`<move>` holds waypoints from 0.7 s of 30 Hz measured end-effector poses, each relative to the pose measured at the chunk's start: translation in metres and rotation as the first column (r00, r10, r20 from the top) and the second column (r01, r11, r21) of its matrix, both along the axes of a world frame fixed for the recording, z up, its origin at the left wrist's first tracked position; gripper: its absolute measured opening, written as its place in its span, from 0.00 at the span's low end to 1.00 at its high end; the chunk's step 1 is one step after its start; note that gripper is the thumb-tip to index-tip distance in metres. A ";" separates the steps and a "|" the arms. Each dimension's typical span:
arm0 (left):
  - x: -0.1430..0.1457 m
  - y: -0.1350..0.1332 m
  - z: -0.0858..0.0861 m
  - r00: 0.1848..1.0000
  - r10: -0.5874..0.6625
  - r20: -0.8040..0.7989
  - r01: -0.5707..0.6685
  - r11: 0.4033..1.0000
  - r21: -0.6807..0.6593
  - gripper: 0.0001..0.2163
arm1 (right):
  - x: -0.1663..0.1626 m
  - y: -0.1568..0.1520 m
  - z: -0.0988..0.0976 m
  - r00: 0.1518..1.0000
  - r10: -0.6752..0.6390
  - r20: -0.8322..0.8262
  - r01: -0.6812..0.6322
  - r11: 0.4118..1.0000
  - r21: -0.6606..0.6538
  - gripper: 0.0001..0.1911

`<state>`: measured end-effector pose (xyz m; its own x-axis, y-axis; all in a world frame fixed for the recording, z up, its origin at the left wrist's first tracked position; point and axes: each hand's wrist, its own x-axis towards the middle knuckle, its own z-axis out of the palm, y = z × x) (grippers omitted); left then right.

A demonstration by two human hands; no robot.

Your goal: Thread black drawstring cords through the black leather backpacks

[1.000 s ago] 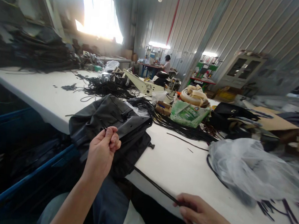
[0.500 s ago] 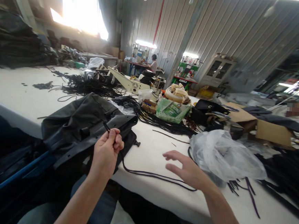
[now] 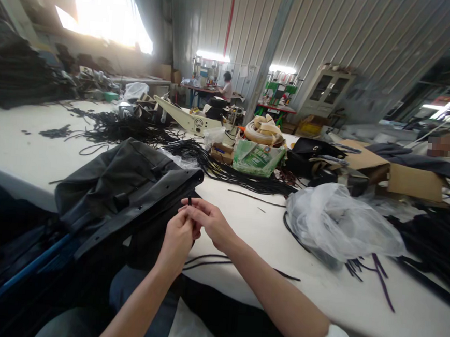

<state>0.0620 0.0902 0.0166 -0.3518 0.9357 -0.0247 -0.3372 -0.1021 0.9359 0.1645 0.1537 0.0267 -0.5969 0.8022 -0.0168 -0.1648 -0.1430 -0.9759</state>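
Note:
My left hand (image 3: 179,233) is closed round a thin black cord (image 3: 190,200), whose short end stands up above the fingers. My right hand (image 3: 213,224) meets it from the right, thumb and fingers pinching at that end. More of the cord trails in two strands across the table below my hands and passes behind my right forearm. Just left of my hands lies a black bag (image 3: 107,185) at the table's edge. Small dark holes or studs run along its flap. My fingers partly hide the cord's grip point.
The white table (image 3: 245,211) carries piles of black cords (image 3: 243,180), a green-and-white box (image 3: 257,158) with rolled strips, a clear plastic bag (image 3: 339,224) and cardboard pieces (image 3: 414,182). A blue bar (image 3: 17,279) runs at lower left. A person (image 3: 226,88) sits far back.
My right hand has moved left from over the table to meet my left hand and close at the cord's end. My left hand has shifted slightly right, still holding the cord.

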 end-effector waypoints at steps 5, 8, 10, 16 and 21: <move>0.004 0.005 -0.008 0.996 0.012 -0.083 -0.015 0.999 -0.031 0.22 | -0.012 -0.002 -0.002 0.999 -0.030 0.015 0.030 0.999 -0.038 0.25; -0.006 0.008 -0.004 0.986 -0.003 -0.166 -0.002 1.000 -0.029 0.19 | -0.012 0.005 0.001 0.999 -0.027 -0.042 0.025 0.999 -0.040 0.25; -0.022 0.006 0.003 0.955 -0.005 -0.296 0.005 1.000 -0.002 0.15 | -0.009 0.017 0.004 0.987 -0.081 -0.139 0.076 0.996 -0.039 0.24; -0.085 -0.015 0.032 -0.091 0.206 -0.974 -0.052 0.976 0.212 0.11 | 0.000 0.059 0.003 0.959 -0.099 -0.267 0.069 0.990 -0.120 0.33; -0.113 -0.018 0.027 -0.446 0.031 -0.895 -0.066 0.996 0.068 0.07 | -0.009 0.065 -0.026 0.996 -0.016 -0.088 0.005 0.993 -0.120 0.30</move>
<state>-0.0509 0.0720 0.0433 0.0730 0.9184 0.3889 0.9926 -0.0288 -0.1183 0.1557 0.2183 0.0012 -0.5917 0.8038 -0.0609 -0.2516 -0.2559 -0.9334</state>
